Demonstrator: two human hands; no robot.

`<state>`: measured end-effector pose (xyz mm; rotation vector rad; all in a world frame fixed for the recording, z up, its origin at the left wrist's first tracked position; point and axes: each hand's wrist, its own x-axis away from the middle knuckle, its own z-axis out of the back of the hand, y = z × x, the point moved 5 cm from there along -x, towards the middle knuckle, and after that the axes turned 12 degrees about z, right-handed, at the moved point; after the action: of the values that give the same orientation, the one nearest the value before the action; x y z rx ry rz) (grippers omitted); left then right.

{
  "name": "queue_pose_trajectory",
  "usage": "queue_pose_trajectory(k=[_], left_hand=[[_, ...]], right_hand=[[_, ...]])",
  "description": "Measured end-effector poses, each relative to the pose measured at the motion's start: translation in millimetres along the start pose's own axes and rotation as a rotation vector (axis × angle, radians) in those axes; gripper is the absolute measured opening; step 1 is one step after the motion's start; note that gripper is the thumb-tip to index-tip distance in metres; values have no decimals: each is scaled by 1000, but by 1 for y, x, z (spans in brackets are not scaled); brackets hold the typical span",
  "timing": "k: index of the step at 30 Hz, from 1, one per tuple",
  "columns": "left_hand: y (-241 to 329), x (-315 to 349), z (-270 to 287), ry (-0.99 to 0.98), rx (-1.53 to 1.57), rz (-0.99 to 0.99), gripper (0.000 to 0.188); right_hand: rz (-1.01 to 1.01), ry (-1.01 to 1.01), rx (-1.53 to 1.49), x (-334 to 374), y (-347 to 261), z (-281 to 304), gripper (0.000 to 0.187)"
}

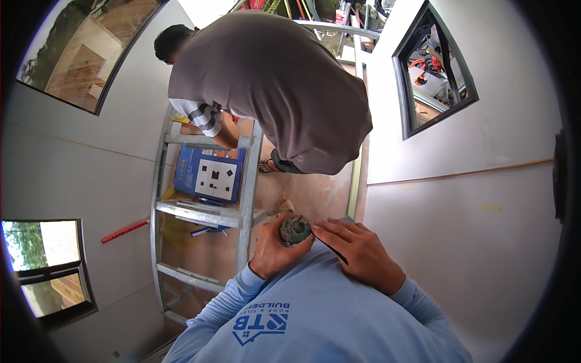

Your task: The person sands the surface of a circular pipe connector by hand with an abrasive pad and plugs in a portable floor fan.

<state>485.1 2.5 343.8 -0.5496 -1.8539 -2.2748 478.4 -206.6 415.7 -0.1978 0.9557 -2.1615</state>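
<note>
In front of my chest, my left hand [273, 247] is wrapped round a small round container [296, 230]. Grey-green, lumpy material shows at its top, and its lower part is hidden by my fingers. My right hand [362, 249] is closed, fingers together, on a thin dark strip-like tool [336, 251]. The fingertips and the tool's far end meet the right side of the container's rim. What kind of tool it is, I cannot make out.
A metal ladder [244, 221] stands just left of my hands. Beyond it lies a blue box [186, 170] bearing a white patterned sheet [216, 179]. A co-worker [272, 85] bends over ahead. White walls with dark-framed windows flank both sides; a red bar [125, 231] is at the left.
</note>
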Motion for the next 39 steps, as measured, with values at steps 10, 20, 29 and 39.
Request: queue_pose_trajectory(k=[10, 20, 29, 39], left_hand=[[-12, 47, -73, -31, 15, 53, 55], [-10, 68, -101, 4, -29, 35, 52], [-11, 69, -99, -11, -38, 18, 44], [-5, 77, -97, -54, -102, 42, 50]], right_hand=[[23, 25, 21, 80, 4, -2, 62], [3, 35, -151, 105, 10, 10, 63], [20, -8, -130, 108, 10, 7, 65], [3, 25, -171, 83, 13, 6, 65]])
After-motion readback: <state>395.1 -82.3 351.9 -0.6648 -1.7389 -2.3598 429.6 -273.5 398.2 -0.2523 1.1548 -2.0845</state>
